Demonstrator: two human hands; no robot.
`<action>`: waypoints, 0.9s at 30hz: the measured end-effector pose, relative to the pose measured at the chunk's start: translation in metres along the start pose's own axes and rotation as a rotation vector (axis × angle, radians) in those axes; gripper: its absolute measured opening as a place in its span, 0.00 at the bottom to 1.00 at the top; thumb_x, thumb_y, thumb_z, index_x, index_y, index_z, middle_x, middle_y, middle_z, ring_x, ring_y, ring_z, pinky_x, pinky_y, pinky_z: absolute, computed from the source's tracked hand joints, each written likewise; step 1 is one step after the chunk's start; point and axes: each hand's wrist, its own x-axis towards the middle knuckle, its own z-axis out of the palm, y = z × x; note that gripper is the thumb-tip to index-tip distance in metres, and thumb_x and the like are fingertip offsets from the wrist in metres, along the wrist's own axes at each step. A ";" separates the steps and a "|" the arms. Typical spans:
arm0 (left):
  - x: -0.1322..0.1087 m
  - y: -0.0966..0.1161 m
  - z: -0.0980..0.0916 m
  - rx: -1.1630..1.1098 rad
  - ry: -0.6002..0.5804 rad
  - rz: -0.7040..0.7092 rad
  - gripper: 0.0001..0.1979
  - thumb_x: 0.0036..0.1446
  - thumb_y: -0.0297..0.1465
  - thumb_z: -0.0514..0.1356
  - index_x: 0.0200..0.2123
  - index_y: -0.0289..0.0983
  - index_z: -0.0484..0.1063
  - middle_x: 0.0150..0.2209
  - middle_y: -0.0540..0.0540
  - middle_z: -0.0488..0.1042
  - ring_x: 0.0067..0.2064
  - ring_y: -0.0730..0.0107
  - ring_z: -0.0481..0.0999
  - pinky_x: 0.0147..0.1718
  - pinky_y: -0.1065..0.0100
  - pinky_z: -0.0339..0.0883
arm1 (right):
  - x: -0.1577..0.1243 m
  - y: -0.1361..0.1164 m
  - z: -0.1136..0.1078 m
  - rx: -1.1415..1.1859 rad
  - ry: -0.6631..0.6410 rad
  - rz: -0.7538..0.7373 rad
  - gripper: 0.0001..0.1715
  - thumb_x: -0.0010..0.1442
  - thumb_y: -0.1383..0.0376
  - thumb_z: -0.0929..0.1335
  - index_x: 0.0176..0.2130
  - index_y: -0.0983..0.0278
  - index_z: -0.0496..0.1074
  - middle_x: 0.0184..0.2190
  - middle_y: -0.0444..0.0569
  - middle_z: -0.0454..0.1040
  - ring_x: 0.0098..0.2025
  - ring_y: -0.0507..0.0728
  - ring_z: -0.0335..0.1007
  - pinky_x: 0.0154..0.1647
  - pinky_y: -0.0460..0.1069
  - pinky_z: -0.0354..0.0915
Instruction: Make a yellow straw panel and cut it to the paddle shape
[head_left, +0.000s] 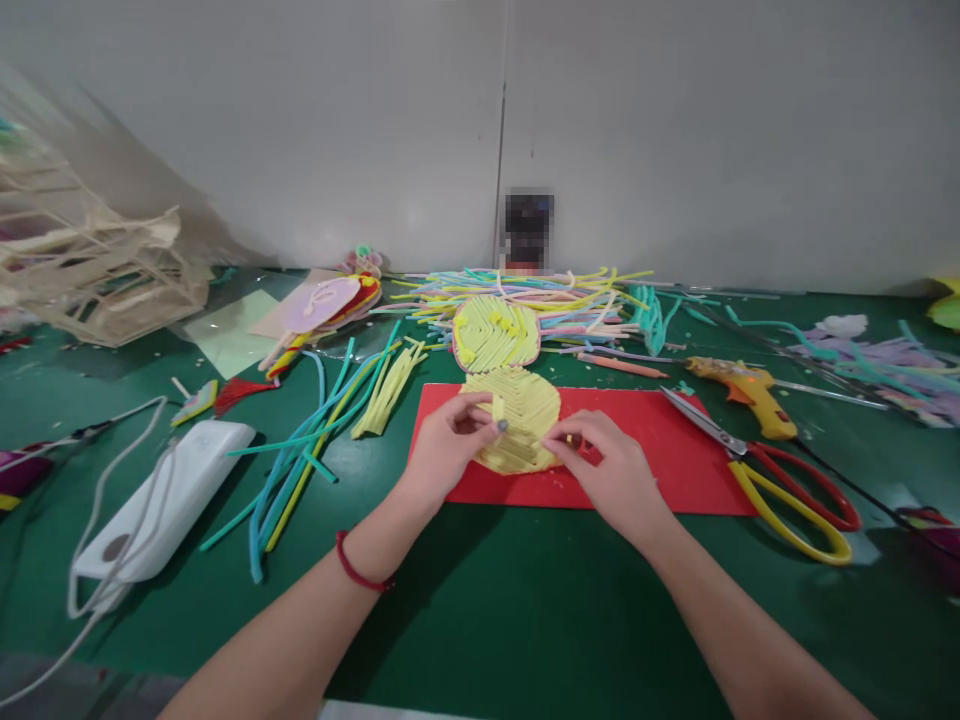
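A round yellow disc point(525, 405) made of short yellow strips lies on a red mat point(675, 455) in the middle of the green table. My left hand point(450, 445) rests on the disc's left side and pinches a short yellow strip piece point(498, 407) between thumb and fingers. My right hand point(607, 470) presses its closed fingertips on the disc's lower right edge; what they hold, if anything, is too small to name. A second yellow disc point(495, 333) with a pink rim lies just behind the mat.
Scissors with red and yellow handles point(780, 485) and a yellow glue gun point(746, 390) lie right of the mat. Loose coloured strips point(315, 440) spread at left and behind. A white power bank point(161, 510) with cable lies far left. Wooden frames point(90, 270) stand at back left.
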 end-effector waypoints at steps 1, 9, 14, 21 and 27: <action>0.002 0.001 -0.004 -0.004 0.063 0.022 0.18 0.39 0.32 0.68 0.37 0.36 0.73 0.26 0.52 0.72 0.29 0.74 0.72 0.33 0.70 0.68 | 0.001 0.001 -0.002 -0.008 0.021 0.012 0.05 0.57 0.63 0.68 0.29 0.60 0.72 0.27 0.45 0.73 0.29 0.53 0.67 0.28 0.46 0.64; 0.004 0.011 -0.013 0.109 0.124 0.063 0.12 0.45 0.36 0.66 0.33 0.35 0.75 0.32 0.47 0.77 0.33 0.71 0.75 0.37 0.69 0.70 | 0.012 0.035 -0.029 -0.073 0.497 0.288 0.14 0.54 0.56 0.69 0.36 0.62 0.75 0.32 0.49 0.75 0.31 0.55 0.71 0.34 0.51 0.69; 0.003 0.006 -0.010 0.216 0.103 0.066 0.09 0.49 0.33 0.62 0.34 0.35 0.76 0.29 0.48 0.78 0.28 0.73 0.74 0.31 0.70 0.70 | 0.014 0.038 -0.030 -0.096 0.484 0.302 0.23 0.53 0.54 0.69 0.46 0.63 0.73 0.50 0.57 0.69 0.32 0.54 0.71 0.35 0.54 0.70; -0.001 0.002 -0.004 0.458 -0.126 0.196 0.04 0.48 0.31 0.64 0.29 0.39 0.78 0.31 0.48 0.78 0.30 0.72 0.72 0.29 0.71 0.65 | 0.003 0.007 0.000 0.190 -0.041 0.216 0.12 0.55 0.57 0.68 0.36 0.60 0.75 0.34 0.49 0.78 0.35 0.56 0.73 0.35 0.51 0.69; 0.000 -0.001 -0.005 0.449 -0.212 0.185 0.02 0.48 0.30 0.64 0.27 0.38 0.76 0.30 0.49 0.78 0.31 0.71 0.73 0.32 0.70 0.65 | 0.000 -0.003 0.008 0.206 -0.129 0.247 0.09 0.53 0.58 0.69 0.31 0.61 0.73 0.29 0.46 0.77 0.30 0.54 0.72 0.31 0.48 0.68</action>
